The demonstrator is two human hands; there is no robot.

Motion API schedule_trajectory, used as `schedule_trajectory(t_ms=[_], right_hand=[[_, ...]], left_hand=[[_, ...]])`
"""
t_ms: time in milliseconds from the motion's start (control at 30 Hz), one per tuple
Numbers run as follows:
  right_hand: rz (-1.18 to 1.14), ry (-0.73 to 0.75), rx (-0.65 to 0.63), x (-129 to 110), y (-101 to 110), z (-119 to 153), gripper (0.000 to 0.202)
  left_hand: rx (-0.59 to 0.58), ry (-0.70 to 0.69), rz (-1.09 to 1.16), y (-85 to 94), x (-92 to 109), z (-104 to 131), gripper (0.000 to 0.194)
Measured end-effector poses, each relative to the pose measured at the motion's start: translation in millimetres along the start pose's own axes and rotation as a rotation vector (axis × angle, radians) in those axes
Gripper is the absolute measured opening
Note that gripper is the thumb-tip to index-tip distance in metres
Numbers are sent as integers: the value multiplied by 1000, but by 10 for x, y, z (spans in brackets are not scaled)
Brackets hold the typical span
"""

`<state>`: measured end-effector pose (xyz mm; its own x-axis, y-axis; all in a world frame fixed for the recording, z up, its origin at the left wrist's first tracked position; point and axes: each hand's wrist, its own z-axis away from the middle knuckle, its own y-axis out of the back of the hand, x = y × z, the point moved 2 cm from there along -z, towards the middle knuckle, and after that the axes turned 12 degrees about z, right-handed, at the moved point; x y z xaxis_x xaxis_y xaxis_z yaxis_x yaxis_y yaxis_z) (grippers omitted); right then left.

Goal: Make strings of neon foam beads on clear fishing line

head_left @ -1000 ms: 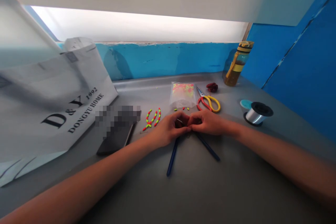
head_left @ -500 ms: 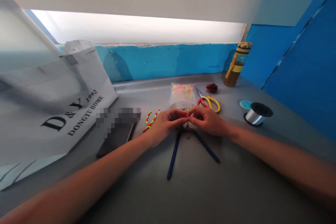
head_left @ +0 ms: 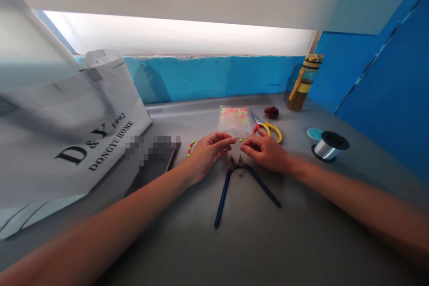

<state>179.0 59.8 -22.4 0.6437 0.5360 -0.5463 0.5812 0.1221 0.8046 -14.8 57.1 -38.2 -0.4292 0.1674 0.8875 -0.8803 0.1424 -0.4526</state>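
Note:
My left hand [head_left: 209,154] pinches a small red bead [head_left: 234,140] between thumb and forefinger. To its right, my right hand [head_left: 264,152] has thumb and fingertips pressed together; what they hold, if anything, is too small to make out. A loose yellow-green bead [head_left: 240,140] lies between the hands. Part of a red and green bead string [head_left: 191,148] shows left of my left hand, the rest hidden. Below the hands rest pliers with dark blue handles [head_left: 264,185], jaws apart. A clear bag of bright beads [head_left: 234,118] lies just behind.
Scissors with red and yellow handles [head_left: 275,133] and a dark red bundle [head_left: 271,112] lie behind my right hand. On the right are a wire spool [head_left: 330,146], a teal disc [head_left: 315,134] and a bottle [head_left: 301,87]. A dark flat object [head_left: 152,170] and white bag [head_left: 73,143] stand left.
My hands have moved apart, uncovering the plier jaws and the loose bead between them. Less of the bead string shows beside my left hand.

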Motion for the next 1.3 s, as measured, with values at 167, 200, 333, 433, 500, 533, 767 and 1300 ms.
schedule_trajectory(t_ms=[167,200,333,433,500,533,767,1300], right_hand=[[6,22,-90,-40,-28,16,21],[11,27,-103,-48,-28,20,21],[64,62,-160,-78,3,10,25],[239,13,-90,-127,119,-19,31],[397,-71,-45,-194,233,-19,37],[448,-77,-106,-239,274,-7,39],[568,-107,-595,-416,220,185,24],[331,-231,-110,-926,903,272,19]], left_hand=[[-17,28,23,-6,0,8,23],[-26,29,15,-4,-3,8,22],[-30,28,0,0,-9,2,22],[-28,29,-22,-6,-7,1,23],[-27,29,-45,-10,-9,2,25],[-24,29,-55,-11,-11,3,25],[-19,19,-95,-1,-26,-2,26],[-22,11,-105,25,-45,-22,18]])
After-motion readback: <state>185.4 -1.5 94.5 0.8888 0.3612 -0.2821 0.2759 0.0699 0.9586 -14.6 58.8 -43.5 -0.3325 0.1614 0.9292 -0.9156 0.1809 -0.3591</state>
